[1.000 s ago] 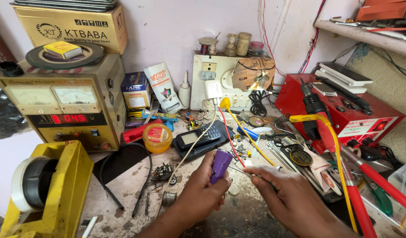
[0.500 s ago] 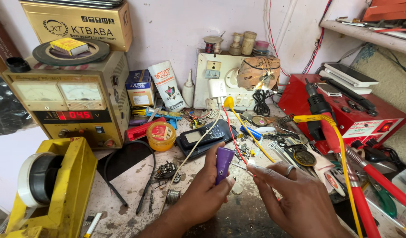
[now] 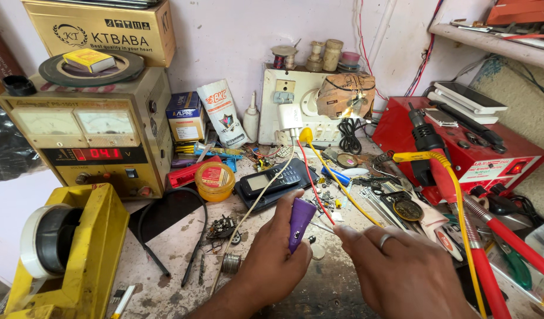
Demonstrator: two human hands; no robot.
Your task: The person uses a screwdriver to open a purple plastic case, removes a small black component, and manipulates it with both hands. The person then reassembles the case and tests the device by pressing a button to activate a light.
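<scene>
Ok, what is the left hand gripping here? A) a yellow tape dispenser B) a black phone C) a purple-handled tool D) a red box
C: the left hand is closed around the purple-handled tool, held upright over the bench, while the phone lies untouched behind it.

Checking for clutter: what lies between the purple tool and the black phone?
In the head view, a white cable crosses bare bench between the purple tool and black phone.

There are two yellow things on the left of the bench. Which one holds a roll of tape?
The yellow tape dispenser at the near left corner holds the roll. The yellow power supply behind it has two meters and a red display instead.
</scene>
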